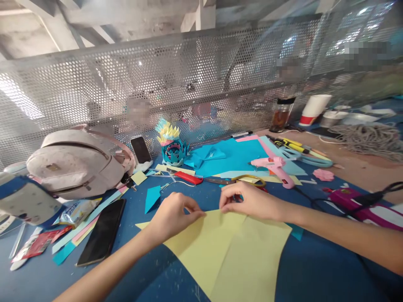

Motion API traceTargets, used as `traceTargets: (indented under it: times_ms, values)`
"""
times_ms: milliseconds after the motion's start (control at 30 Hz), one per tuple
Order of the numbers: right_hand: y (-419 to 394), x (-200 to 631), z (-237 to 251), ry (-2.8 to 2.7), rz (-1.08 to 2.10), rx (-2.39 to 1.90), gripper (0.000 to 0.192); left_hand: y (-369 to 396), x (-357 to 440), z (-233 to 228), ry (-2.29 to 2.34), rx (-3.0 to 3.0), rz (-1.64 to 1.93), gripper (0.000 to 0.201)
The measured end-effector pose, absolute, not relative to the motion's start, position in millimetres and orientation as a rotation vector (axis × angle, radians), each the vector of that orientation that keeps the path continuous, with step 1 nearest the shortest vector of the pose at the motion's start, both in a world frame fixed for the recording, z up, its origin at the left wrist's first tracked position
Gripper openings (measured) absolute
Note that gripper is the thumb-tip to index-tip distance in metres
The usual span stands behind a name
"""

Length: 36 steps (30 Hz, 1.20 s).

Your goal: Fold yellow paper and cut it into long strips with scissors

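Observation:
A large sheet of yellow paper lies before me on the blue tabletop, with a crease running down it. My left hand pinches its far edge between thumb and fingers. A little to the right, my right hand grips the same edge, its fingertips curled in. Just beyond my hands are scissors with yellow handles and a red box cutter. A pink glue gun rests to the right of them. Behind stands a folded-paper piece with blue and yellow points.
On the left lie a black phone, paper strips, snack wrappers and a pale backpack. Blue paper sheets spread at the back, near a propped phone. A drink bottle, paper cup and grey cord stand right.

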State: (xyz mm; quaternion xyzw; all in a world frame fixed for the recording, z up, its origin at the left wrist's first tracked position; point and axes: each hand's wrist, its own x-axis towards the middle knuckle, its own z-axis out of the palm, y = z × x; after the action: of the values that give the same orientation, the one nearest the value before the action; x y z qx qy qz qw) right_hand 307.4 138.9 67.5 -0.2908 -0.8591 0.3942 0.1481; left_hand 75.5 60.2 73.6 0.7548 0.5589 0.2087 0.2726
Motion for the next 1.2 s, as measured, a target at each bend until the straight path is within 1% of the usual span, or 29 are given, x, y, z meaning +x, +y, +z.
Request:
traceTargets:
  times_ms: [267, 433, 600, 700, 733, 767, 800, 867, 900, 967, 1067, 1200]
  values:
    - [146, 339, 55, -2.446, 1.115, -0.987, 0.019, 17, 11, 77, 1.742, 1.927, 0.562, 0.026]
    - [147, 340, 52, -2.441, 1.17, -0.992, 0.022, 7, -17, 81, 1.704, 1.911, 0.554, 0.033]
    - [150, 338, 52, -2.436, 1.145, -1.015, 0.024, 16, -50, 95, 1.863, 1.947, 0.749, 0.038]
    - [149, 333, 54, -2.425, 1.127, -1.024, 0.023, 23, -43, 103, 1.942, 2.037, 0.948, 0.035]
    - [147, 330, 55, -2.428, 1.118, -1.02, 0.022, 25, -32, 104, 1.906, 2.117, 0.949, 0.033]
    - [145, 327, 57, -2.432, 1.108, -1.012, 0.021, 27, -18, 104, 1.852, 2.218, 0.909, 0.032]
    - [143, 323, 58, -2.437, 1.098, -1.001, 0.019, 29, -2, 102, 1.789, 2.317, 0.788, 0.031]
    - [139, 316, 61, -2.452, 1.087, -0.965, 0.017, 33, 29, 96, 1.734, 2.481, 0.45, 0.038]
    - [137, 313, 62, -2.462, 1.085, -0.942, 0.016, 36, 42, 92, 1.716, 2.513, 0.306, 0.038]
    - [135, 311, 63, -2.49, 1.069, -0.907, 0.014, 42, 59, 84, 1.616, 2.458, 0.131, 0.025]
    - [132, 311, 64, -2.538, 1.007, -0.909, 0.012, 50, 66, 78, 1.49, 2.356, 0.152, 0.024]
    - [123, 298, 68, -2.602, 0.844, -0.848, 0.011, 57, 75, 80, 1.509, 2.395, 0.189, 0.026]
